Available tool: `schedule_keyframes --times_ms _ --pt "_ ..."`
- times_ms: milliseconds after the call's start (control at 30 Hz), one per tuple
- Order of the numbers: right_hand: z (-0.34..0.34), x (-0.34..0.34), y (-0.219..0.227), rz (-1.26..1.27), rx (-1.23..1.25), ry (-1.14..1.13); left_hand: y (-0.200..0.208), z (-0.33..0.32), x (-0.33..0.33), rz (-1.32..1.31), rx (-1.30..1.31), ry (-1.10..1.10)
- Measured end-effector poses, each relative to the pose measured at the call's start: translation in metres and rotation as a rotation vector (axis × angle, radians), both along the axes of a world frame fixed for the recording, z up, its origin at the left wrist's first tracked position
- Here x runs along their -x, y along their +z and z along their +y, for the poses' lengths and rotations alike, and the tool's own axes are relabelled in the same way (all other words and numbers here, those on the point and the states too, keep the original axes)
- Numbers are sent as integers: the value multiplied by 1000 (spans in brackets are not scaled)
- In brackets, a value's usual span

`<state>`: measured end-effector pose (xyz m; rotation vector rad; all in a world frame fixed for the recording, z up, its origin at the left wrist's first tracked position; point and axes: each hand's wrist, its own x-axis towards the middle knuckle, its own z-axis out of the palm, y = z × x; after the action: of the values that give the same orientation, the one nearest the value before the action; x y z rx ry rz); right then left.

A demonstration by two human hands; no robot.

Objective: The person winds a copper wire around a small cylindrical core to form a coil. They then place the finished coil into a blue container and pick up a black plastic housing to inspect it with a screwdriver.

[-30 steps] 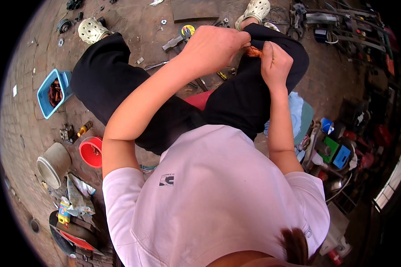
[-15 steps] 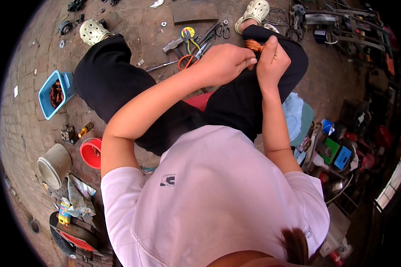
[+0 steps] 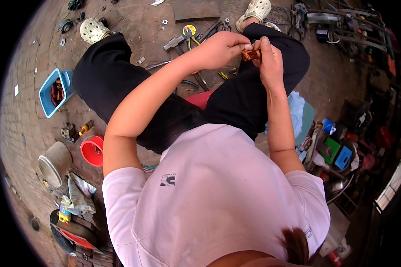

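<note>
A small bundle of copper wire [image 3: 251, 55] is held out over the ground between my knees. My right hand [image 3: 270, 61] grips it from the right, with the thumb pointing up along it. From the left, the fingertips of my left hand [image 3: 223, 50] are pinched at the bundle's upper end. Below my left hand lie a hammer [image 3: 172, 43] and pliers with yellow-green handles [image 3: 190, 37]. A yellow and black tool [image 3: 223, 74] rests on the ground just under my hands. Behind them a pair of scissors [image 3: 227, 23] is partly covered.
A blue basin [image 3: 44, 94] with reddish-brown pieces sits at left. Nearer stand a red bucket [image 3: 85, 155] and a grey bucket [image 3: 49, 167]. A flat board [image 3: 196, 10] lies ahead. Metal parts [image 3: 356, 22] and clutter crowd the right side.
Both hands have moved up and away, the bundle slightly down and left within them. The left hand has shifted off the orange scissor handles' area, and the yellow tool below shows.
</note>
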<state>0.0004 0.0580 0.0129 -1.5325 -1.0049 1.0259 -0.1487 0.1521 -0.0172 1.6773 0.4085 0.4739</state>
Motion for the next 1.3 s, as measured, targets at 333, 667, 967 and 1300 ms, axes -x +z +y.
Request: schedule_keyframes --times_ms 333,667,967,1300 --pt "10 11 1 59 -16 -214 -1 -18 -4 -51 342 -32" --pt "12 7 -7 -240 -106 -341 -9 -32 -7 -30 407 -55" --pt "10 6 0 -925 -199 -211 21 -23 7 175 -567 172" --pt "-2 -2 -2 -419 96 12 4 26 17 138 -113 -38"
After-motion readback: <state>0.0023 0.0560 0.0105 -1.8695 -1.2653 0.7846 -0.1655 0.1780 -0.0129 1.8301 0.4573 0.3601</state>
